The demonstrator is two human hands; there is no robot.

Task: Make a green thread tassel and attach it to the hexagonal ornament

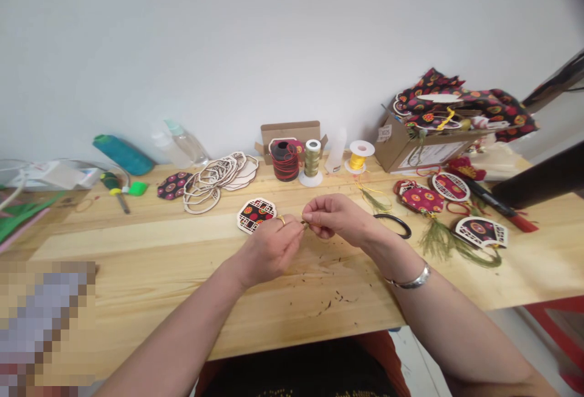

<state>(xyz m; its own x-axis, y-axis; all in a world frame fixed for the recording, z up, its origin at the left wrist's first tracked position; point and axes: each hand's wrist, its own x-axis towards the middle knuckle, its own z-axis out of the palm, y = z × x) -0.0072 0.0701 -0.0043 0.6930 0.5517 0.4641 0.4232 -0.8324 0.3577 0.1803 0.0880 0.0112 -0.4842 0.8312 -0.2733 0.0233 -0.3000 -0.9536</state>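
Note:
My left hand [274, 248], a ring on one finger, is closed in a pinch over the middle of the table. My right hand [332, 217] meets it from the right, also pinching, a silver bracelet [413, 278] on its wrist. Between the fingertips is something small and thin that I cannot make out. Just behind my left hand lies an ornament [256, 214] with a pale cut-out frame over dark patterned fabric; my hand covers its lower right edge. A black ring-shaped loop [395, 225] lies beside my right wrist.
Behind the hands stand spools of dark red cord [285, 163], olive thread [312, 163] and yellow cord [358, 160]. Pale cut-out frames [219, 178] are piled to the left, near a screwdriver [112, 184]. Tasselled ornaments [422, 197] and a cardboard box [410, 148] occupy the right; dark scraps [337, 296] lie in front.

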